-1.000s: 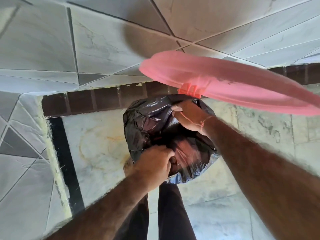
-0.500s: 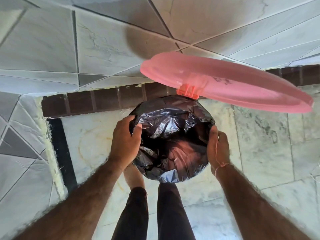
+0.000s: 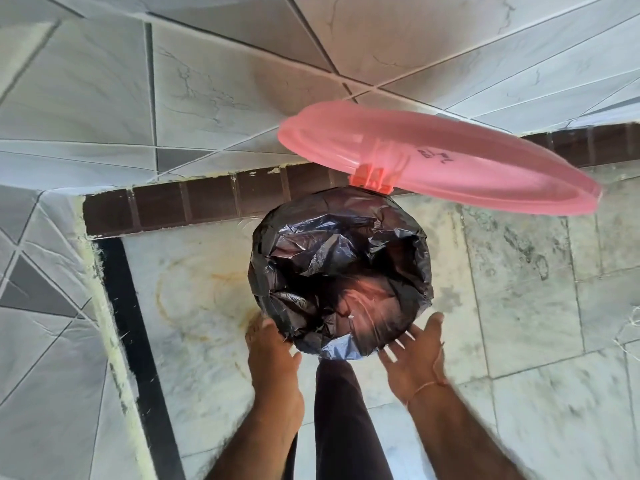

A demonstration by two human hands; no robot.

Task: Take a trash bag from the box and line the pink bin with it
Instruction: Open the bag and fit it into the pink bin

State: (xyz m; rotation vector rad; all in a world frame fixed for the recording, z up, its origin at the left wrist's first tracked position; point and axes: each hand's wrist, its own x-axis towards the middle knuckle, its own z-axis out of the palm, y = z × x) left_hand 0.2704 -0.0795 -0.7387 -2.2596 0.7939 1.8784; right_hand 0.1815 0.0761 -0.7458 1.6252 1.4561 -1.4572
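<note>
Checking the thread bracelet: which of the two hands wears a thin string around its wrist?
The right hand, open beside the crinkled black plastic trash bag, has a thin reddish string at its wrist. The left hand has a bare wrist.

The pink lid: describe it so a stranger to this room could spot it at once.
Start at the dark brown brick strip running along the foot of the grey tiled wall. In front of it stands the bin, wrapped in a crinkled black trash bag. The pink lid stands hinged open above the bag's far edge, the only pink, smooth, disc-shaped thing here.
</note>
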